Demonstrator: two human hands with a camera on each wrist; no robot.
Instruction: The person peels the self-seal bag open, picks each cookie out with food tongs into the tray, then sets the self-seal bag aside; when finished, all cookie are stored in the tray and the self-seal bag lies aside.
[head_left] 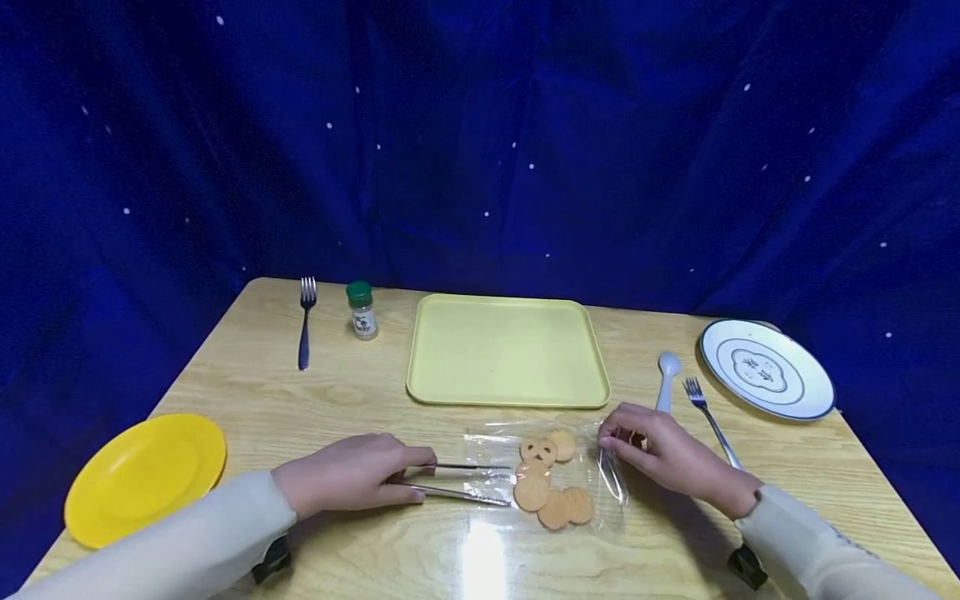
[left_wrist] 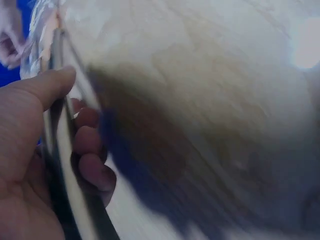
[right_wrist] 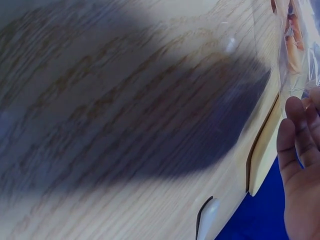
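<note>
A clear plastic bag (head_left: 495, 521) lies at the front of the table with several round cookies (head_left: 532, 487) in it. One cookie has a face-like pattern. My left hand (head_left: 356, 475) grips metal tongs (head_left: 457, 493), thumb on one side and fingers curled on the other, as the left wrist view shows. The tong arms stand apart, and their tips overlap the bag's left part beside the cookies. At the bag's right edge, my right hand (head_left: 663, 446) pinches the plastic between thumb and fingers. In the right wrist view only part of this hand shows, next to the crinkled plastic.
Behind the bag lies a yellow tray (head_left: 510, 354). A green-capped shaker (head_left: 362, 312) and a fork (head_left: 305, 321) are at the back left, a yellow plate (head_left: 146, 475) at front left. Right of the tray are a spoon (head_left: 667, 375), another fork (head_left: 708, 417) and a white plate (head_left: 768, 371).
</note>
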